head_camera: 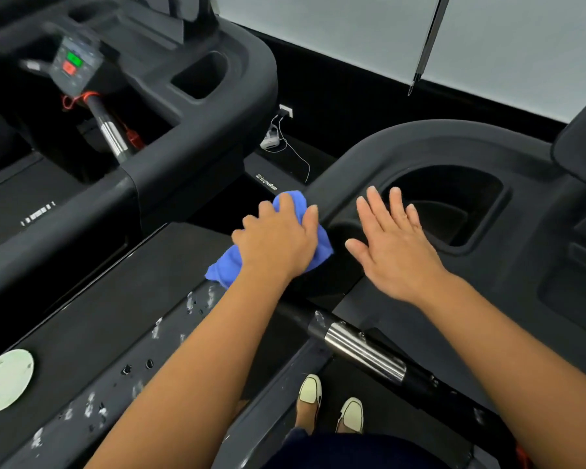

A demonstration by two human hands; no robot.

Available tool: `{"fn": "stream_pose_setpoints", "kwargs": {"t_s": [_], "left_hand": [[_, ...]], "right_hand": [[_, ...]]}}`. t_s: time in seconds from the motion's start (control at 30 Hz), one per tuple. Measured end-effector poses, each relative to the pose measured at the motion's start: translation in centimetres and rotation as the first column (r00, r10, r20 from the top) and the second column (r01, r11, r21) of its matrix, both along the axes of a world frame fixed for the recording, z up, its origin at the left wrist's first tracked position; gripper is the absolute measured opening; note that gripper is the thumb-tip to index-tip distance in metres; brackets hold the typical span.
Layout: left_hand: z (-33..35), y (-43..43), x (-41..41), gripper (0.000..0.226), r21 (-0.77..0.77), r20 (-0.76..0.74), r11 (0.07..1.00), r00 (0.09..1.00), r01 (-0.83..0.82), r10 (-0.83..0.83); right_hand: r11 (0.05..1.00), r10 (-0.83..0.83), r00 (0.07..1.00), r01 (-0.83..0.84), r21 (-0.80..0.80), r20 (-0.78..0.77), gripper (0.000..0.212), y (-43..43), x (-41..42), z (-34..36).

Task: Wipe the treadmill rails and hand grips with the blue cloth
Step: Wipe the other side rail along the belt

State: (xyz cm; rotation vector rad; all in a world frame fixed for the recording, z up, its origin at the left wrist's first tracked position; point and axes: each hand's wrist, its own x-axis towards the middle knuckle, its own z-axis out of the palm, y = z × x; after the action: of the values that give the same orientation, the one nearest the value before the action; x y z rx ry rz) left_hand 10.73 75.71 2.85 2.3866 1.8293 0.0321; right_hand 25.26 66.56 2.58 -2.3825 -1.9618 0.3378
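The blue cloth point(221, 268) lies bunched on the dark left rail point(345, 177) of the treadmill, where the rail bends into the console. My left hand point(278, 236) covers the cloth, its fingers curled over it and pressing it to the rail. Just to the right, my right hand point(391, 245) is flat with straight spread fingers, over the console's edge beside a deep cup pocket point(454, 204); it holds nothing. Below my arms a hand grip point(362, 350) with a shiny metal sleeve juts from the console.
A second treadmill point(170, 96) stands at the left, with a button panel point(73, 64) and its own metal grip. A worn side rail point(92, 384) with chipped paint and a pale round disc point(6, 379) runs at the lower left. My shoes point(332, 401) stand on the belt.
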Motion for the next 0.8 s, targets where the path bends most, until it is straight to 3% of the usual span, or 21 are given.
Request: {"fn": "stream_pose_setpoints", "kwargs": {"t_s": [0.13, 0.3, 0.47, 0.67, 0.8], "left_hand": [[-0.7, -1.0, -2.1, 0.062, 0.103, -0.09, 0.973, 0.976, 0.206, -0.197], [-1.0, -3.4, -5.8, 0.072, 0.144, -0.22, 0.988, 0.975, 0.056, -0.023], [-0.4, -0.9, -1.3, 0.066, 0.032, -0.079, 0.998, 0.995, -0.054, 0.057], [-2.3, -2.9, -4.9, 0.062, 0.259, -0.161, 0.928, 0.96, 0.266, -0.231], [-1.7, -3.8, -6.6, 0.065, 0.223, -0.135, 0.965, 0.984, 0.142, -0.114]], "right_hand": [[0.989, 0.143, 0.987, -0.139, 0.054, -0.075, 0.067, 2.2, -1.7, -0.1], [0.983, 0.179, 0.981, -0.176, 0.051, -0.069, 0.069, 2.4, -1.6, -0.4], [0.988, 0.152, 0.985, -0.147, 0.055, -0.081, 0.07, 2.6, -1.9, -0.5], [0.984, 0.131, 0.987, -0.118, 0.133, -0.096, 0.066, 2.6, -2.1, -0.8], [0.984, 0.138, 0.983, -0.122, 0.13, -0.12, 0.064, 2.7, -1.8, -0.7]]}}
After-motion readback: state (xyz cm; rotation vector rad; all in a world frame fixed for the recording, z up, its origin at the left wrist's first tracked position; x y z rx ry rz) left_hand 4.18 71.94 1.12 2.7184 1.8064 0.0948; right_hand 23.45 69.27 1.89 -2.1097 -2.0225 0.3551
